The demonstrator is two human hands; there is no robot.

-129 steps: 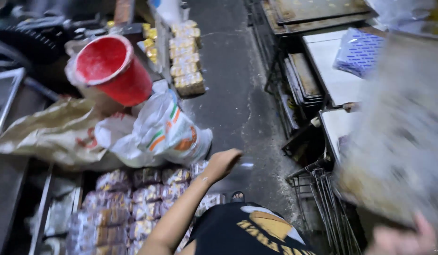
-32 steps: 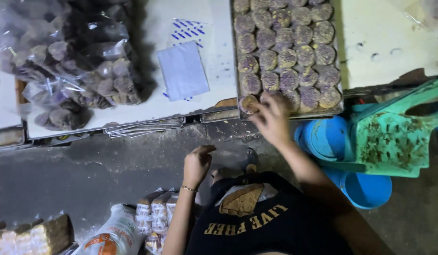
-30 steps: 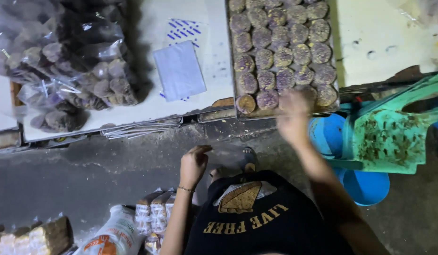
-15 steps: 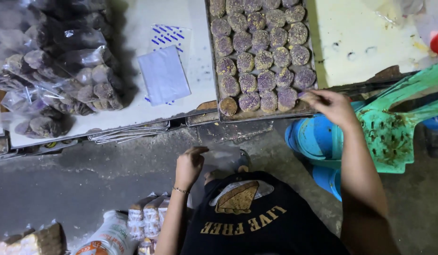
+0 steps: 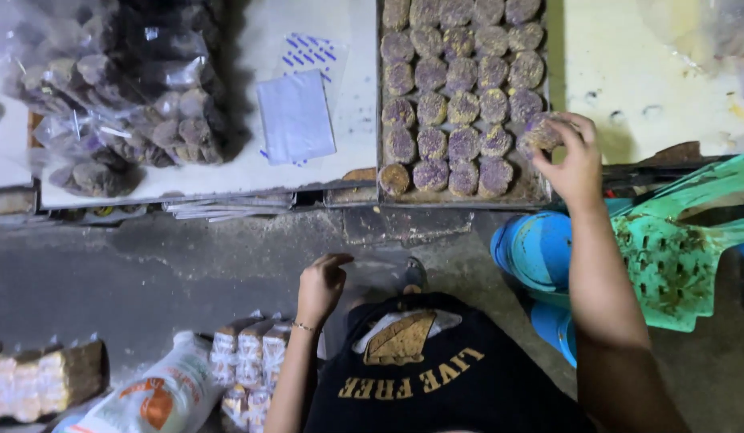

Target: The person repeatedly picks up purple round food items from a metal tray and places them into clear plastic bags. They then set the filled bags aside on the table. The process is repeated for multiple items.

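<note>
The head camera looks straight down. The right hand (image 5: 576, 160) is up at the right end of a tray (image 5: 540, 192) full of round purple and brown cookies (image 5: 460, 104). Its fingers are closed around one cookie (image 5: 540, 132), holding it just above the tray's right edge. The left hand (image 5: 322, 285) is low, in front of the person's black shirt (image 5: 444, 377). Its fingers are curled and pinched on a thin clear plastic bag (image 5: 380, 273) that hangs over the grey floor. Left of the tray lies a flat stack of clear bags (image 5: 295, 116) on a white table (image 5: 356, 96). Further left is a pile of bagged cookies (image 5: 123, 104). Blue buckets (image 5: 536, 252) and a green plastic chair (image 5: 677, 248) sit under the right arm. More wrapped packs (image 5: 247, 357) lie by the left arm.
</note>
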